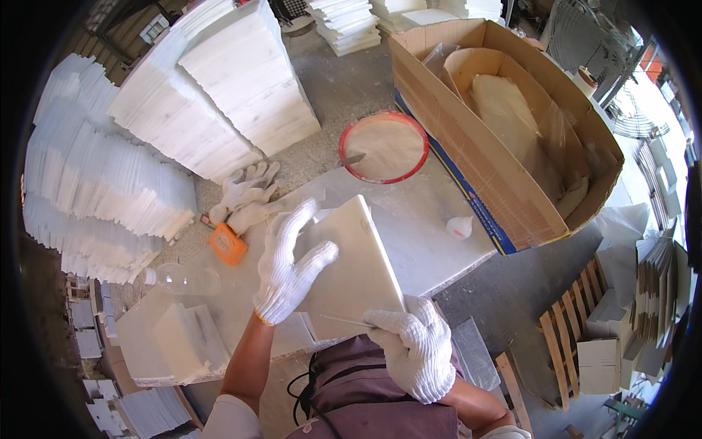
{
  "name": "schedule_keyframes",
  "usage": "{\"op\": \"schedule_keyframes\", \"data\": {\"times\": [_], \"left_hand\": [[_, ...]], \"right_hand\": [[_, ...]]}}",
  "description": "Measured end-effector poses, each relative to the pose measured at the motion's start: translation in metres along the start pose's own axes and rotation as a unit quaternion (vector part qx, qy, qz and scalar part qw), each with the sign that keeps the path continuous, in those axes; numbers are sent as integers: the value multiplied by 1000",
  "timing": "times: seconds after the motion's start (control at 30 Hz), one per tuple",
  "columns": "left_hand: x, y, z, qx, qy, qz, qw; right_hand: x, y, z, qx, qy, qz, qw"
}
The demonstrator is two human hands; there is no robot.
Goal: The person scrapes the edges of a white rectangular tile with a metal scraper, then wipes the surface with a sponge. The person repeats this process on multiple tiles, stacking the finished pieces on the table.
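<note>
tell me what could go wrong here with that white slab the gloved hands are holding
1. The white slab is tilted up off the worktable, steadied only by the left hand and right hand; knit gloves may slip and drop it.
2. The thin blade in the right hand's grip could skid along the slab edge toward the body.

Pale square tile [351, 271], tilted, perhaps stone.

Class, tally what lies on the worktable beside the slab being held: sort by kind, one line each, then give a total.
Spare white gloves: 2
Red-rimmed bowl: 1
Orange block: 1
Clear plastic bottle: 1
Small white squeeze bottle: 1
Total: 6
</note>
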State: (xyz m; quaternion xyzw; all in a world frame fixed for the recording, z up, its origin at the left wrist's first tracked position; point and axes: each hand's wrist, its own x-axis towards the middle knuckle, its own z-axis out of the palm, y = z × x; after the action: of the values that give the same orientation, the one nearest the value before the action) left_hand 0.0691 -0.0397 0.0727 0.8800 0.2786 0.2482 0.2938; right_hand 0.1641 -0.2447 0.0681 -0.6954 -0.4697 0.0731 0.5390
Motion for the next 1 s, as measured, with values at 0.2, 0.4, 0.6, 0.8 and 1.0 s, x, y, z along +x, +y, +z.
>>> {"op": "schedule_keyframes", "data": {"times": [0.2, 0.4, 0.6, 0.8, 1.0], "left_hand": [[22, 3, -28, -115, -100, -94, 984], [26, -5, -25, -185, -131, -180, 957], [31, -9, -17, -246, -102, -167, 949], [27, -12, -27, -348, -17, -254, 902], [36, -5, -18, -358, 56, -253, 897]], "right_hand": [[15, -18, -1, -36, -42, -51, 997], [26, -35, -7, -25, -54, -40, 997], [29, -23, -22, 137, -105, 49, 984], [41, 11, -23, 362, 148, 277, 877], [90, 79, 9, 235, 107, 222, 940]]}}
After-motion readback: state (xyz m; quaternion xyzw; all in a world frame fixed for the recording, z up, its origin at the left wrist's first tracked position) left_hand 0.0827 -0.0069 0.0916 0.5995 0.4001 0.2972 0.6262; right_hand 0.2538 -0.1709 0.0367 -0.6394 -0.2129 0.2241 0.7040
